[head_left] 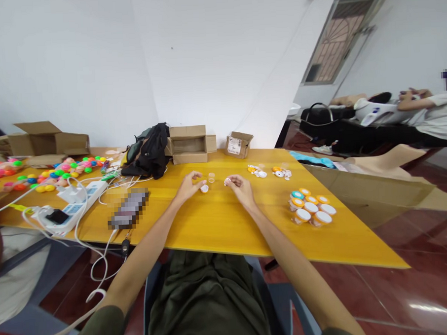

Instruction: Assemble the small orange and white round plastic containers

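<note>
My left hand [190, 186] hovers low over the table, thumb and fingers apart with nothing between them. Just by its thumb lies a small round white cap with an orange edge [204, 188]. A small clear cup [211, 177] stands between my two hands. My right hand [242, 190] pinches a small white piece [227, 181] between thumb and fingertips; its exact kind is too small to make out. Farther right are loose white and orange round parts [261, 174], and a second small group [279, 174] beside them.
Several lidded tubs [310, 207] stand at the table's right. A phone [129, 209], a power strip [77, 206] with cables and colourful balls [66, 168] occupy the left. Cardboard boxes [189, 150] and a black backpack [148, 151] sit along the wall. Another person [438, 111] sits far right.
</note>
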A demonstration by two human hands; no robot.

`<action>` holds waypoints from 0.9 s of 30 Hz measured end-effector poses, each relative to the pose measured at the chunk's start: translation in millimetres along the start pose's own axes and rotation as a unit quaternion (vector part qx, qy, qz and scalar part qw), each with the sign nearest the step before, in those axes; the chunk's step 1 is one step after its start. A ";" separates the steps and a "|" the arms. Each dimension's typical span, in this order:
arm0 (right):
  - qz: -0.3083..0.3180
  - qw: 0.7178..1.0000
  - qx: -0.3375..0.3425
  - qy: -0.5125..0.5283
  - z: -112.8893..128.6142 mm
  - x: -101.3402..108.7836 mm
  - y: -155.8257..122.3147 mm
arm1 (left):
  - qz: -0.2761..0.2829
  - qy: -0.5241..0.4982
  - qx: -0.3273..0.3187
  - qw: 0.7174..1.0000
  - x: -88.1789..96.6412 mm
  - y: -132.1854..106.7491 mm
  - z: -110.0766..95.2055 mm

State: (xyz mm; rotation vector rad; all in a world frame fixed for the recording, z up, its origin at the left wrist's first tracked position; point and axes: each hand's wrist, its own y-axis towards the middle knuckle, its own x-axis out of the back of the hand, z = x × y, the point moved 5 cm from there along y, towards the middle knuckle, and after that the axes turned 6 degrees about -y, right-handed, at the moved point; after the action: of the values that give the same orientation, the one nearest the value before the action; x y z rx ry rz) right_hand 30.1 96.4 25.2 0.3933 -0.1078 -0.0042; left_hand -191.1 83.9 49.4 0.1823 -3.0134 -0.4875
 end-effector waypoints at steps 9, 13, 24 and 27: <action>0.032 0.999 0.002 -0.006 -1.7 -6.0 -0.4 | 0.107 0.156 -0.040 0.981 -14.6 -11.2 9.1; 0.087 0.996 0.019 -0.006 1.9 -14.8 -3.0 | 0.153 0.202 -0.043 0.966 -31.0 -19.4 6.1; 0.160 0.982 0.081 -0.060 11.2 -25.6 -11.4 | 0.168 0.218 -0.075 0.958 -45.7 -28.3 -1.5; 0.149 0.979 0.105 -0.090 11.6 -25.3 -10.9 | 0.167 0.198 -0.065 0.964 -45.6 -28.2 -0.4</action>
State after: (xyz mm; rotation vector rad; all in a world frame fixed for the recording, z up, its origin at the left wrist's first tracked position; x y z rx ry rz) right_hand 4.0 82.6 29.0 0.5840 -0.3473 0.2706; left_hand -143.0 63.1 37.9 -0.2100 -2.5396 -0.5379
